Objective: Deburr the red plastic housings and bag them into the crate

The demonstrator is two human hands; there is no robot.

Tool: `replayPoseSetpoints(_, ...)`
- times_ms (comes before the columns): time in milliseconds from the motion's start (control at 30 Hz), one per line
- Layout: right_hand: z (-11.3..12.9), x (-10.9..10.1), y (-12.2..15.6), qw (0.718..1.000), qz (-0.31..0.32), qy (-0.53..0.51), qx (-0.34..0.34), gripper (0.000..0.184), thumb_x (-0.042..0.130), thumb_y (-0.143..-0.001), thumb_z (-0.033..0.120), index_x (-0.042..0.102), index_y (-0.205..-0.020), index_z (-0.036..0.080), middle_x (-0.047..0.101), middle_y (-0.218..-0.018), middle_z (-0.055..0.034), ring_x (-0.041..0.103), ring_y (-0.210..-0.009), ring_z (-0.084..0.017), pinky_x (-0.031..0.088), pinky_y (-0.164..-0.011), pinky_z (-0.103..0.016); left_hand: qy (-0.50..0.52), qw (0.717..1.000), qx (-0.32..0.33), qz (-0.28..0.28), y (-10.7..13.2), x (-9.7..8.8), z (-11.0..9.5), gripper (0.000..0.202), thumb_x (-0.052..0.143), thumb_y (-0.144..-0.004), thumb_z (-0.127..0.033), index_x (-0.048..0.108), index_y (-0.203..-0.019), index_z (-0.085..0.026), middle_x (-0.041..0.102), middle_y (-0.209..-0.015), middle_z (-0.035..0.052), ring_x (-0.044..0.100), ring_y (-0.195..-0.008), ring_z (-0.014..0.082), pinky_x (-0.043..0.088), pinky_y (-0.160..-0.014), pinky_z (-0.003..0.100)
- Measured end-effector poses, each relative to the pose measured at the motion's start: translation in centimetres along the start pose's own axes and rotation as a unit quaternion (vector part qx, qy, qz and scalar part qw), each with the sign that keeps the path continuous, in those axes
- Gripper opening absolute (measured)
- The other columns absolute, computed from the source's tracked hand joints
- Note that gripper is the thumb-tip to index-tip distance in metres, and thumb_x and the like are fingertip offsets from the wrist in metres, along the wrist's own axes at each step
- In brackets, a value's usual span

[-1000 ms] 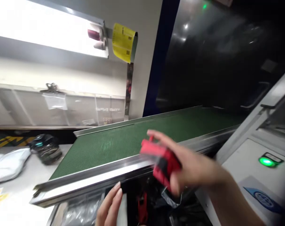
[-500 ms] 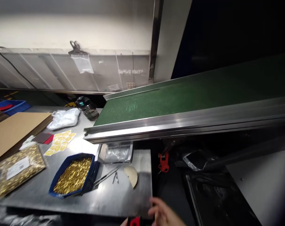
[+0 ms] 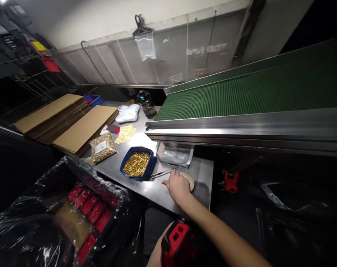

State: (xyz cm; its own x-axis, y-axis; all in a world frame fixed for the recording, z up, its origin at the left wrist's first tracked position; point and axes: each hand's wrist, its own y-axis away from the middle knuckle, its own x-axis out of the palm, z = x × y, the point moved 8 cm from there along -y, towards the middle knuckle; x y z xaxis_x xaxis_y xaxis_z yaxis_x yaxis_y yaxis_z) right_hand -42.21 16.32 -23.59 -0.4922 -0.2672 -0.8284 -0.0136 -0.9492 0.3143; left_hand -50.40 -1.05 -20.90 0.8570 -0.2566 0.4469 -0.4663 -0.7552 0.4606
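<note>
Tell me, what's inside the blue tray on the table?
The blue tray is heaped with small shiny gold pieces. They cover its bottom, so nothing beneath them can be seen.

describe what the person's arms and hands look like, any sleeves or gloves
Both hands are bare, with no gloves. The right hand leads into a forearm that is bare along all that shows, with no sleeve, watch or band visible. Only a small part of the left hand shows at the bottom edge, so its wrist and any sleeve cannot be seen.

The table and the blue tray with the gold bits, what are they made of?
The table looks like brushed steel: grey, with soft reflections. The blue tray seems plastic, matte with rounded corners. The gold bits shine like brass, though that is unsure.
</note>
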Motion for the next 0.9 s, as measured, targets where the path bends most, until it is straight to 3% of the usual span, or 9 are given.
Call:
replayPoseSetpoints(67,0.3,1.4,-0.8,0.999,0.007,0.026,0.042,0.036,0.065,-0.097,0.036,0.06,-0.124,0.012,0.068,-0.112,-0.0105,0.068,-0.098,-0.023,0.058,-0.086,-0.042,0.015,0.999,0.03,0.007,0.0,-0.5,0.4,0.1,0.096,-0.055,-0.046,0.051,-0.142,-0.026,0.051,-0.149,0.0157,0.048,-0.135,0.0439,0.042,-0.113,0.053)
replayPoseSetpoints(167,0.0,2.3,-1.1,0.997,0.021,0.036,0.066,0.035,0.063,-0.099,0.035,0.06,-0.125,0.012,0.068,-0.113,-0.0107,0.069,-0.097,-0.022,0.058,-0.085,-0.04,-0.008,0.997,0.072,0.024,0.4,-0.9,0.6,0.103,0.093,-0.057,-0.027,0.043,-0.147,-0.025,0.04,-0.156,0.0185,0.053,-0.131,0.0416,0.043,-0.11,0.054)
replayPoseSetpoints(300,-1.4,1.6,0.1,0.998,0.043,0.007,0.055,0.033,0.06,-0.097,0.034,0.06,-0.119,0.009,0.071,-0.103,-0.0128,0.069,-0.098,-0.026,0.055,-0.088,-0.044,-0.087,0.996,0.032,-0.015,1.4,-1.6,0.5,0.109,0.078,-0.054,-0.001,0.036,-0.15,-0.03,0.037,-0.159,0.0144,0.055,-0.13,0.0345,0.048,-0.106,0.044)
replayPoseSetpoints(400,-3.2,0.4,2.3,0.996,0.053,-0.052,0.041,0.03,0.058,-0.092,0.033,0.06,-0.109,0.009,0.071,-0.099,-0.0193,0.069,-0.1,-0.036,0.05,-0.087,-0.048,-0.127,0.991,0.027,-0.031,1.8,-1.8,-0.2,0.109,0.077,-0.052,0.003,0.04,-0.149,-0.03,0.034,-0.161,0.0122,0.047,-0.138,0.0345,0.042,-0.112,0.043)
replayPoseSetpoints(500,-5.5,0.3,5.0,0.984,0.075,-0.159,0.035,0.024,0.056,-0.089,0.037,0.058,-0.101,0.017,0.072,-0.095,-0.0155,0.069,-0.096,-0.035,0.048,-0.085,-0.045,-0.044,0.998,0.033,-0.018,1.6,-1.7,-0.4,0.101,0.085,-0.058,-0.012,0.043,-0.148,-0.028,0.034,-0.162,0.0139,0.047,-0.137,0.0379,0.038,-0.115,0.049)
replayPoseSetpoints(600,-7.5,1.9,7.8,0.937,0.137,-0.318,0.036,0.027,0.054,-0.089,0.047,0.054,-0.096,0.021,0.073,-0.095,-0.0092,0.072,-0.089,-0.027,0.053,-0.077,-0.038,0.11,0.994,0.02,0.008,1.1,-1.5,0.1,0.091,0.088,-0.065,-0.04,0.049,-0.144,-0.022,0.043,-0.155,0.019,0.053,-0.131,0.0431,0.04,-0.111,0.057)
replayPoseSetpoints(700,-9.1,3.7,10.6,0.868,0.186,-0.458,0.056,0.033,0.052,-0.089,0.052,0.049,-0.098,0.021,0.071,-0.108,-0.0116,0.073,-0.091,-0.025,0.056,-0.071,-0.035,0.179,0.984,0.009,-0.003,0.3,-1.7,0.6,0.086,0.087,-0.067,-0.046,0.053,-0.141,-0.018,0.056,-0.143,0.02,0.053,-0.131,0.0434,0.038,-0.112,0.059)
replayPoseSetpoints(800,-10.6,4.4,13.2,0.814,0.192,-0.54,0.095,0.02,0.051,-0.091,0.04,0.046,-0.101,0.022,0.069,-0.105,-0.0072,0.07,-0.093,-0.021,0.055,-0.071,-0.03,0.23,0.972,-0.019,-0.044,-0.4,-1.9,1.5,0.079,0.084,-0.072,-0.05,0.055,-0.137,-0.016,0.065,-0.133,0.0191,0.059,-0.126,0.0398,0.041,-0.112,0.056)
replayPoseSetpoints(900,-11.6,4.6,15.4,0.726,0.185,-0.645,0.153,0.01,0.051,-0.09,0.026,0.049,-0.099,0.024,0.061,-0.091,0.0012,0.064,-0.087,-0.016,0.053,-0.065,-0.024,0.247,0.959,-0.063,-0.12,-0.9,-2.4,2.7,0.065,0.079,-0.08,-0.051,0.058,-0.129,-0.015,0.07,-0.123,0.0162,0.067,-0.112,0.0321,0.051,-0.102,0.047)
